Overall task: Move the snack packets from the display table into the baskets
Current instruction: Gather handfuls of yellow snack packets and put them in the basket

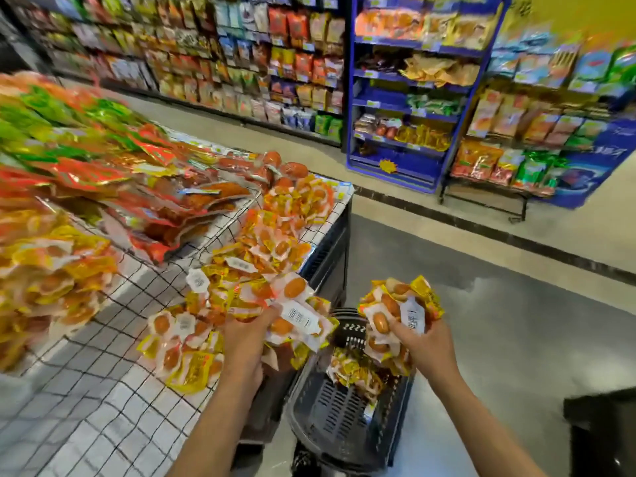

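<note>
1. White display table (103, 390) w/ black grid lines fills my left side. It's heaped w/ stock: red-and-green foil bags (103, 160) toward the back, and a loose table pile (275, 242) of small yellow-and-white snack packets along its right edge & near corner.
2. Bkgd: long wall shelves (241, 63) of bagged snacks across the aisle, w/ a blue metal rack (395, 160) to their right. All blurred, labels unreadable.
3. Black slotted plastic basket (330, 418) sits on the grey floor just beside the table's near corner, below & between my hands. A few dropped packets (347, 370) of the same yellow-and-white kind lie at its far end.
4. Dark boxy object (602, 432) at lower right, cut off by the frame; can't tell what it is.
5. L forearm comes up from bottom centre along the table edge. L hand (247, 335) is back-up at the table corner, fingers curled tight round the L bunch (299, 318) of packets. It juts out past my fingertips to the right, over the basket's left rim.
6. R forearm comes in from bottom right, angled up & left. R hand (426, 342) is raised over the basket's far end, thumb on the front, fingers wrapped behind. It clutches the R bunch (395, 308), fanned up above my knuckles, directly over the packets in the basket.
</note>
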